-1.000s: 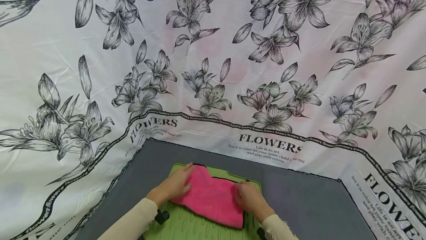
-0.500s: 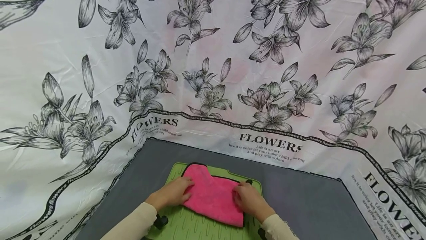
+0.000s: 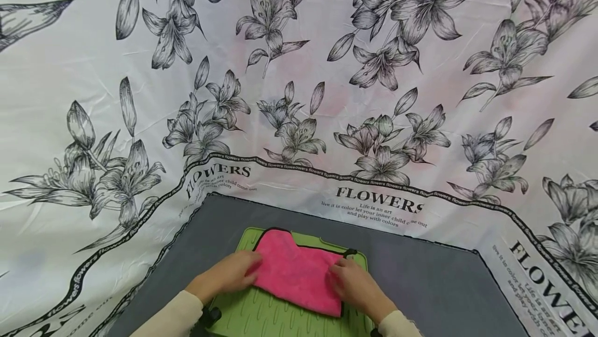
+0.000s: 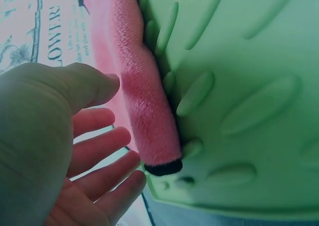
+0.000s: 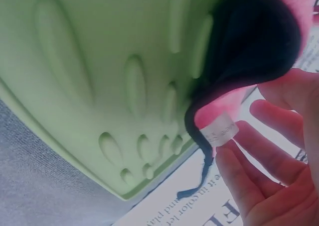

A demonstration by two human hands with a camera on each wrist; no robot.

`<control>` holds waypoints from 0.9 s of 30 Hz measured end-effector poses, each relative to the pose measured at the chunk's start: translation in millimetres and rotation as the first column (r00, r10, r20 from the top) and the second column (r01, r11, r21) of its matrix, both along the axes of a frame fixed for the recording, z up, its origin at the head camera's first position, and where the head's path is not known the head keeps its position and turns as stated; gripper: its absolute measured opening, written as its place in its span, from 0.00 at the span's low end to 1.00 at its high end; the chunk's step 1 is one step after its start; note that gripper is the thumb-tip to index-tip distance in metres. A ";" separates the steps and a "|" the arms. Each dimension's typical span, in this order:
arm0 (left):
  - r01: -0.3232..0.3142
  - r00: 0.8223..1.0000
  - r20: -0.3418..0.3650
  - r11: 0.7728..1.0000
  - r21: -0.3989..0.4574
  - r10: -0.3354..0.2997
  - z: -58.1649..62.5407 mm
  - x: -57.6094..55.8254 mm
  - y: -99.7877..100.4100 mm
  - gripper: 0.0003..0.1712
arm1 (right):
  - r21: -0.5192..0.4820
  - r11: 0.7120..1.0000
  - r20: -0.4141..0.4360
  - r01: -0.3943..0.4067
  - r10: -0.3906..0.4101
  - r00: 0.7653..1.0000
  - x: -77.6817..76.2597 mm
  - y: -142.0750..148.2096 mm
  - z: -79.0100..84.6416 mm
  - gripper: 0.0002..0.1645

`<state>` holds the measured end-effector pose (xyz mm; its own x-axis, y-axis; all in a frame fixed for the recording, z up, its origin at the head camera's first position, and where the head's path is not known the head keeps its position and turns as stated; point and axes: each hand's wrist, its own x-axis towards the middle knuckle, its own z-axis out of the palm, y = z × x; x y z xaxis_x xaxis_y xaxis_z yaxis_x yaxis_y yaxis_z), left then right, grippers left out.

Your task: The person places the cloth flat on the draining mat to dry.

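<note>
A pink plush cloth (image 3: 296, 277) with black edging lies folded across a green ridged tray (image 3: 261, 316). At the cloth's left end is my left hand (image 3: 231, 272); its fingers are loosely spread beside the rolled pink edge (image 4: 144, 86) in the left wrist view, gripping nothing. My right hand (image 3: 357, 281) touches the right end. There the right wrist view shows the thumb against the pink fabric and relaxed fingertips by a white tag (image 5: 219, 130). A gap shows between thumb and fingers. A black strip (image 5: 194, 188) hangs from the cloth's corner.
The tray stands on a grey tabletop (image 3: 434, 285). Behind and to both sides hangs a white curtain (image 3: 299, 67) printed with lilies and lettering, its lower border meeting the table's edges.
My left hand has drawn back leftward and toward me from the cloth's upper left corner, uncovering it. The right hand stays at the right end, and the cloth lies nearly as before.
</note>
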<state>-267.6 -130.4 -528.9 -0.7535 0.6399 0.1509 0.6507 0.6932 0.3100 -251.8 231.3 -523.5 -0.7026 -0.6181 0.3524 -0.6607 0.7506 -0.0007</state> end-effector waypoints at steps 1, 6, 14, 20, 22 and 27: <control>-0.002 1.000 0.006 1.000 0.002 0.002 0.5 1.2 -2.3 0.21 | 0.004 1.000 0.011 -0.001 0.001 1.000 2.0 0.1 1.1 0.03; -0.007 1.000 0.010 1.000 0.012 0.007 5.5 9.8 -9.8 0.25 | 0.030 1.000 0.074 0.005 -0.007 0.997 13.4 0.2 6.0 0.08; 0.041 0.997 0.061 0.997 0.062 -0.045 17.6 27.4 -5.8 0.05 | 0.015 0.996 0.038 -0.090 0.089 0.995 32.5 -8.1 6.4 0.08; 0.077 0.995 0.057 0.997 0.032 -0.078 12.6 34.0 0.7 0.08 | -0.006 0.991 0.053 -0.132 0.133 0.990 46.2 -13.2 -0.2 0.08; 0.095 0.995 0.031 0.995 0.018 -0.095 7.6 33.8 3.0 0.08 | 0.000 0.991 0.084 -0.134 0.133 0.987 48.8 -15.5 -4.7 0.08; 0.078 0.996 -0.033 0.996 -0.032 -0.079 -9.0 31.3 7.6 0.15 | 0.011 0.996 0.126 -0.088 0.086 0.988 51.2 -20.9 -16.9 0.07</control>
